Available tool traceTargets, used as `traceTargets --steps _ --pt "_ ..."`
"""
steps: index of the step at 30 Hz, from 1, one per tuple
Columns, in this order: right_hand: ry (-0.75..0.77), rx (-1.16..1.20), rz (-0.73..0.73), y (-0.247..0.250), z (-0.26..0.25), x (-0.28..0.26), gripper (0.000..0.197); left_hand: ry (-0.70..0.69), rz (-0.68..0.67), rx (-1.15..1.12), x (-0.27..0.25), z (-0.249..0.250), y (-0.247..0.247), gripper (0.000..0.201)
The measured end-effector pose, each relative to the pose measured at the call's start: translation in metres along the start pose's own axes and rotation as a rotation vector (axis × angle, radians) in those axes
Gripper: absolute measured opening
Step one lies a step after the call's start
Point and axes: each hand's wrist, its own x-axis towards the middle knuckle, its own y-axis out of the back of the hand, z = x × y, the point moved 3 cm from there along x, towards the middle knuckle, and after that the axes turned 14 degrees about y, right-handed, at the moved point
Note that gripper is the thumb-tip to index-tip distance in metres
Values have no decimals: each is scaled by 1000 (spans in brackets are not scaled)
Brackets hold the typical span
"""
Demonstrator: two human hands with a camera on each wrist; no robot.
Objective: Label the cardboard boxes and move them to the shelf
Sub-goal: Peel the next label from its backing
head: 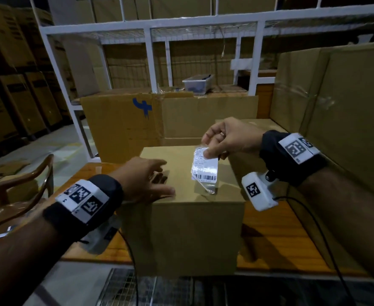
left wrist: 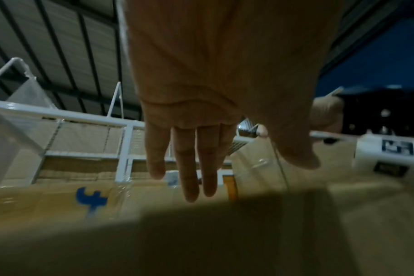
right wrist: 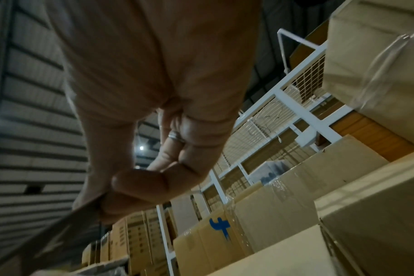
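A plain cardboard box (head: 188,228) stands on the wooden table (head: 267,237) in front of me. My right hand (head: 221,140) pinches the top edge of a white barcode label (head: 204,165) in a clear sleeve, which hangs just above the box top; its lower end touches or nearly touches the cardboard. In the right wrist view the thumb and forefinger (right wrist: 140,184) clamp the label's edge (right wrist: 66,222). My left hand (head: 150,180) hovers flat over the box's left top edge with straight fingers (left wrist: 189,168), holding nothing.
A larger box with a blue mark (head: 124,122) stands behind, in front of a white metal shelf (head: 150,58) bearing a clear plastic bin (head: 198,83). Tall taped boxes (head: 340,111) crowd the right. A wooden chair (head: 25,180) sits at the left.
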Motion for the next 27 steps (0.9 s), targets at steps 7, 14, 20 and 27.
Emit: traceTargets --steps 7,14,20,27 --pt "79 89 181 0 6 -82 26 -201 231 -295 -62 82 -3 51" --pt "38 210 447 6 33 -160 22 -148 85 -798 -75 138 -60 7" --pt "-113 308 645 -9 65 -223 20 -225 -71 -1015 -64 175 -87 6" --pt "-283 358 872 -20 78 -299 18 -394 -280 -989 -72 235 -116 5"
